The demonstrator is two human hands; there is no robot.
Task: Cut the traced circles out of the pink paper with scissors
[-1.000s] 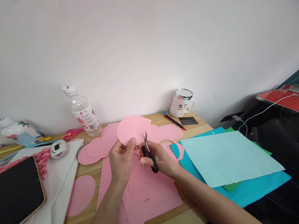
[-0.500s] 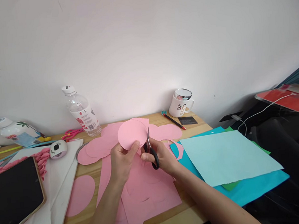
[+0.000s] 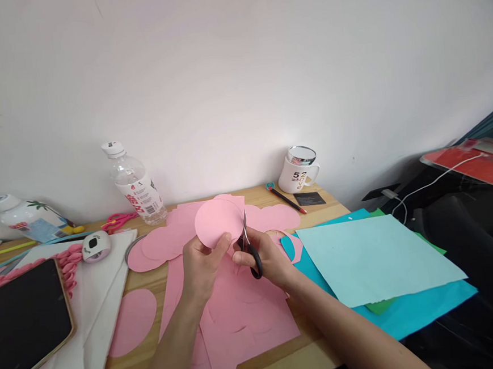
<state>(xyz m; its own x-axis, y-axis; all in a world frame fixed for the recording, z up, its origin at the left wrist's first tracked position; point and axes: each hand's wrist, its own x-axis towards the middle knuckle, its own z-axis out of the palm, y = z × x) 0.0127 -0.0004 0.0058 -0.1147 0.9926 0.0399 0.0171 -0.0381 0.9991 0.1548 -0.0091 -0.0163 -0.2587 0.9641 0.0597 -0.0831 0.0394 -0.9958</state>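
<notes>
My left hand (image 3: 202, 267) pinches a piece of pink paper (image 3: 217, 221) between thumb and fingers, raised over the table. The piece has a round outline on its left and a straight-edged corner at its upper right. Black-handled scissors (image 3: 256, 260) sit in my right hand (image 3: 269, 258), their blades pointing up along the paper's right edge. Beneath both hands lie pink sheets (image 3: 265, 314) with curved pencil lines and cut edges. Several pink paper circles (image 3: 157, 244) overlap to the left, and a single pink oval-looking disc (image 3: 133, 321) rests nearer me.
Along the wall stand a clear bottle (image 3: 138, 187) and a white mug (image 3: 297, 172), with a pencil (image 3: 288, 200) and black card (image 3: 309, 199) close by. Light blue paper (image 3: 380, 259) covers the right side. At left are a phone (image 3: 27, 327), pink scissors (image 3: 119, 220) and a small white device (image 3: 96, 246).
Hardly anything differs. The pink paper has shifted very slightly against the scissor blades; both hands keep the same hold.
</notes>
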